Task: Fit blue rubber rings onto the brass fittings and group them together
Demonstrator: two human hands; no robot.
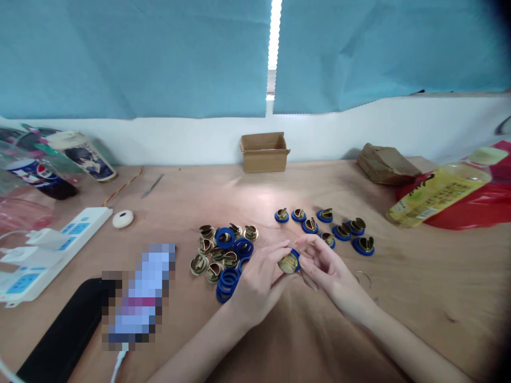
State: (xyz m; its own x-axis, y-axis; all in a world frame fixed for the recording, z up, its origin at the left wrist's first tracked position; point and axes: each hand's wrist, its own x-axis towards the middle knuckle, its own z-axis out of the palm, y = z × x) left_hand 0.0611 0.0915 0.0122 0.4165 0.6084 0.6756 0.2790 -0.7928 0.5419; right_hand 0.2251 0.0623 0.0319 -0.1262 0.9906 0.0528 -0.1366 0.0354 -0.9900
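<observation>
Between my two hands is a round brass-coloured metal piece (pixel 288 263) with a blue ring at its edge. My left hand (pixel 261 274) grips it from the left, and the fingers of my right hand (pixel 325 266) close on its right side. Left of my hands lies a pile of loose brass-coloured pieces with upright clips (pixel 214 271), mixed with several blue rings (pixel 228 282); my left hand covers part of that pile. Beyond and right of my hands stand several brass pieces seated in blue rings (pixel 342 231).
A cardboard box (pixel 264 160) stands against the wall. At left are a phone (pixel 146 292), a black case (pixel 67 330), a power strip (pixel 59 255), a white round object (pixel 122 218), a cola bottle (pixel 43 178) and a cup (pixel 85 157). A yellow-labelled bottle (pixel 439 194) leans at right.
</observation>
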